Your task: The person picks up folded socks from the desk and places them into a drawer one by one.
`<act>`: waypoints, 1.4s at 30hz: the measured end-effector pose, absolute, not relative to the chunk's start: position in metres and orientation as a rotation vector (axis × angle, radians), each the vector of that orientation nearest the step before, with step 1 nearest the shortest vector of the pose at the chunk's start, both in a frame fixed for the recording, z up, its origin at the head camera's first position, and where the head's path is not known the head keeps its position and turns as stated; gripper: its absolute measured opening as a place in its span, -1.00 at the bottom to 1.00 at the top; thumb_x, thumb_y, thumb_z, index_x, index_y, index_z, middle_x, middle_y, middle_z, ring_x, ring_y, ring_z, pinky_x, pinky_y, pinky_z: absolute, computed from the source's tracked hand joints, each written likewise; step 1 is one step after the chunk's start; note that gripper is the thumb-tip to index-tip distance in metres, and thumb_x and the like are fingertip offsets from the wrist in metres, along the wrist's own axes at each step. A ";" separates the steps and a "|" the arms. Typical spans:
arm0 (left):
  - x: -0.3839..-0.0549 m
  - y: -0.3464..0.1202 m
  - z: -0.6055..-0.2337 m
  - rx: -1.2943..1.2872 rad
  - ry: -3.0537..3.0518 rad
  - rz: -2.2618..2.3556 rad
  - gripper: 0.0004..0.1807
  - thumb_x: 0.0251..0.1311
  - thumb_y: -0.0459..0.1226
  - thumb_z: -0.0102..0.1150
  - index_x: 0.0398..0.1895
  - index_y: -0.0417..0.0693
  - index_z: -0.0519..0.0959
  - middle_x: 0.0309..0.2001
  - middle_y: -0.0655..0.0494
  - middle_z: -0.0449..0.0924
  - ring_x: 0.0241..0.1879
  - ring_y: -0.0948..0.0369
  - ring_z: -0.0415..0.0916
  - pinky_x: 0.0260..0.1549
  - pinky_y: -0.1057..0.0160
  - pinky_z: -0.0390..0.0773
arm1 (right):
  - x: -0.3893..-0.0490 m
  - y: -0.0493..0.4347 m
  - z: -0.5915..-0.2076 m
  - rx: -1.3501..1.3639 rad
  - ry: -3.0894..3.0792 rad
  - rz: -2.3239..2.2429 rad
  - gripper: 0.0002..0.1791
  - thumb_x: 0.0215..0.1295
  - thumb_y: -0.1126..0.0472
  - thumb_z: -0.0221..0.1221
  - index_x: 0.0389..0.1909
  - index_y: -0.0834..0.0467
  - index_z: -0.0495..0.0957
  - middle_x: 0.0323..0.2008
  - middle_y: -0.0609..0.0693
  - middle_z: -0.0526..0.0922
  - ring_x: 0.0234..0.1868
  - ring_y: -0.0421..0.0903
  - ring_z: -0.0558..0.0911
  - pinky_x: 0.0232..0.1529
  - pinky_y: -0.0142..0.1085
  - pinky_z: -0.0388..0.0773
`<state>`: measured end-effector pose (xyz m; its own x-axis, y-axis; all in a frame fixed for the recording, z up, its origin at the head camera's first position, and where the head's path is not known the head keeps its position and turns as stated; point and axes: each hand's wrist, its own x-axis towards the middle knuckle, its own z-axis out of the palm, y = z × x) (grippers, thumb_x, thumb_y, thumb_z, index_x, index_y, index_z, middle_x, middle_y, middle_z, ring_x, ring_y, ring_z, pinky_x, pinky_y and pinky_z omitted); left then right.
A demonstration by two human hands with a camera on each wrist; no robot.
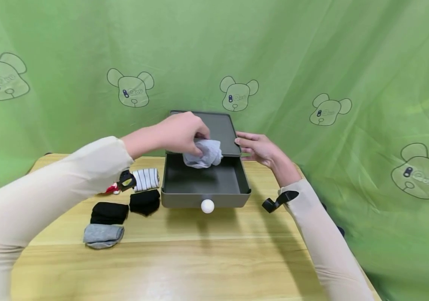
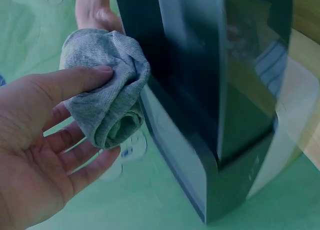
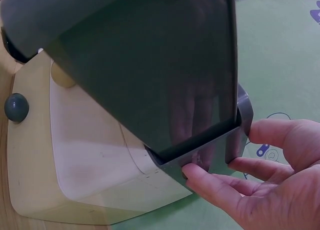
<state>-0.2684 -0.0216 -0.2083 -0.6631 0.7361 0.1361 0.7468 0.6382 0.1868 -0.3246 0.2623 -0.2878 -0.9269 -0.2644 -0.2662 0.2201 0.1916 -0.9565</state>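
Note:
In the head view my left hand (image 1: 182, 131) pinches a rolled light-grey sock (image 1: 208, 154) over the pulled-out dark grey drawer (image 1: 207, 179). The left wrist view shows the thumb on top of the sock (image 2: 107, 85) and the fingers under it. A white round knob (image 1: 207, 206) sits on the drawer's front. My right hand (image 1: 261, 149) holds the right side of the drawer unit (image 1: 218, 125), thumb at its top edge. In the right wrist view its fingers (image 3: 215, 187) bear against the dark casing near a corner.
Left of the drawer lie a striped folded sock (image 1: 146, 179), two black ones (image 1: 144, 202), a grey one (image 1: 103, 236) and a partly hidden red-and-white item (image 1: 113, 189). Below the dark drawer are pale drawers (image 3: 95, 140) with a green knob (image 3: 16, 108). A green curtain (image 1: 184, 50) hangs behind.

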 end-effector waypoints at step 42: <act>-0.279 0.054 -0.244 -1.527 -2.940 -0.087 -0.83 0.05 -0.22 0.52 -0.47 0.01 0.66 -0.52 0.24 0.49 -0.42 0.26 0.37 -0.43 0.36 0.34 | -0.324 0.257 -0.284 -0.019 2.092 -1.787 -0.31 0.57 0.21 0.03 0.61 0.13 0.04 0.65 0.14 -0.10 0.60 0.25 0.08 0.50 0.18 0.26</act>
